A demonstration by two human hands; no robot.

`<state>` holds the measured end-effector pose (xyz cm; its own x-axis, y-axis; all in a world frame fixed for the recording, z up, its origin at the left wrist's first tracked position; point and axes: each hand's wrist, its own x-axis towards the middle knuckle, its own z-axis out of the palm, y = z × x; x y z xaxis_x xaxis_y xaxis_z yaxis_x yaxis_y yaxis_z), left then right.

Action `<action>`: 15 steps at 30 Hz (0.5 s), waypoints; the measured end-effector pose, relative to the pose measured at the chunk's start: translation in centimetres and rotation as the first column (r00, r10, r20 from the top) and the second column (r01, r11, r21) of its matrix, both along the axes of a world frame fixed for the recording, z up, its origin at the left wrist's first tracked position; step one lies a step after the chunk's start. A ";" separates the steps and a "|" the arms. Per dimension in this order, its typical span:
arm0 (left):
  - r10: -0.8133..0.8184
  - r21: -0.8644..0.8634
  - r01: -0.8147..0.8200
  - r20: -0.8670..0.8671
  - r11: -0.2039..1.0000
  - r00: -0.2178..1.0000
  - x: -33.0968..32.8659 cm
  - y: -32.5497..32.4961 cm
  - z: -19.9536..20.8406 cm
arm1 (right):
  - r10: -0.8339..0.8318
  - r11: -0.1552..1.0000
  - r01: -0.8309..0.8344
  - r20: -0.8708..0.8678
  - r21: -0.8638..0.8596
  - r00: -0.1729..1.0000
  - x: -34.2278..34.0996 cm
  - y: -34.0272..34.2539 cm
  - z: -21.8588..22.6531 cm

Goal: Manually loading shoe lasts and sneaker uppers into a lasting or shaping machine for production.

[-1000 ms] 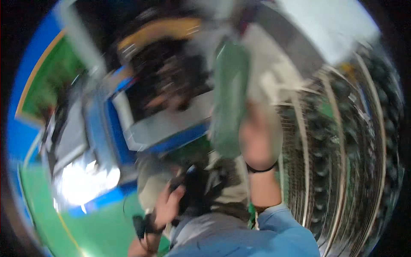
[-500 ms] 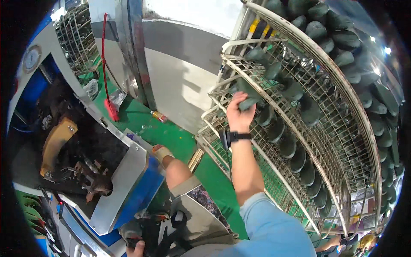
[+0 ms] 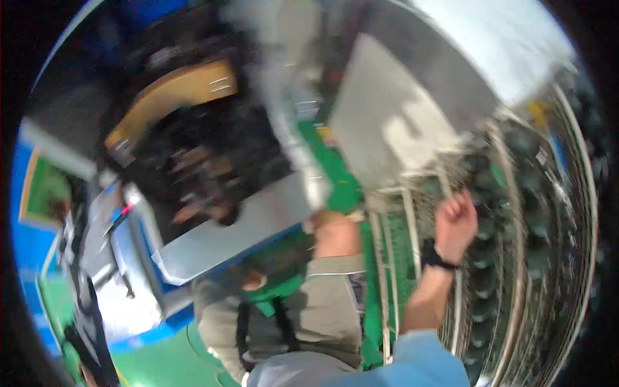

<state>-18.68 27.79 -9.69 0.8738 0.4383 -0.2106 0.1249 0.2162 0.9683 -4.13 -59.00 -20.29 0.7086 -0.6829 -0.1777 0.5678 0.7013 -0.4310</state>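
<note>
My right hand [image 3: 456,222] is raised over the near side of a white wire rack [image 3: 518,258], with a black band [image 3: 440,255] round its wrist. Its fingers are curled toward the palm, and I make out nothing in them through the blur. Rows of dark, rounded, sole-shaped pieces [image 3: 485,284] stand in the rack, beside and beyond the hand. My left hand does not show in the picture.
At the left is a machine with a dark inside, a curved tan part [image 3: 177,90] and a grey metal front ledge [image 3: 225,235]. A pale panel [image 3: 393,116] stands between machine and rack. Green floor [image 3: 338,174] shows between them.
The view has swung left, bringing the machine nearer the middle. My right hand has come away from the dark sole-shaped piece it was touching. My left hand, earlier on a dark object, has left view.
</note>
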 end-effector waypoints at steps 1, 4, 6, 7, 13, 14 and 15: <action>0.044 0.251 -0.050 0.030 0.967 0.999 -2.1 3.8 0.3 | 0.227 0.974 -0.223 0.128 -0.044 0.965 -0.2 2.2 -1.1; 0.163 0.632 -0.079 -0.075 0.771 0.984 3.7 3.8 -3.5 | 0.337 0.941 -0.338 -0.084 0.001 0.938 -4.8 9.1 -2.0; 0.147 0.781 0.195 -0.343 0.593 0.928 5.8 6.9 -5.4 | 0.448 0.821 -0.548 -0.418 -0.156 0.790 -6.7 10.8 -6.2; 0.311 0.916 0.290 -0.371 0.276 0.875 5.1 10.9 -7.5 | 0.357 0.505 -0.740 -0.673 -0.444 0.647 -6.5 13.8 -4.4; 0.489 0.653 0.757 -0.669 0.029 0.559 12.2 3.7 3.0 | 0.649 -0.046 -0.453 -0.371 -0.890 0.664 -6.0 13.2 -11.7; 0.500 0.689 0.720 -0.598 -0.078 0.626 14.9 4.3 2.7 | 0.651 -0.049 -0.450 -0.370 -0.892 0.663 -5.4 15.1 -11.2; 0.361 0.868 0.491 -0.480 0.066 0.800 17.8 3.8 2.7 | 0.612 0.046 -0.580 -0.436 -0.813 0.659 -5.1 18.4 -9.8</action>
<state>-0.84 31.62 -6.96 0.8413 0.5405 -0.0123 0.5406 -0.8413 0.0072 -9.25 -40.56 -30.04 0.9485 0.2622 0.1778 0.1734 0.0401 -0.9840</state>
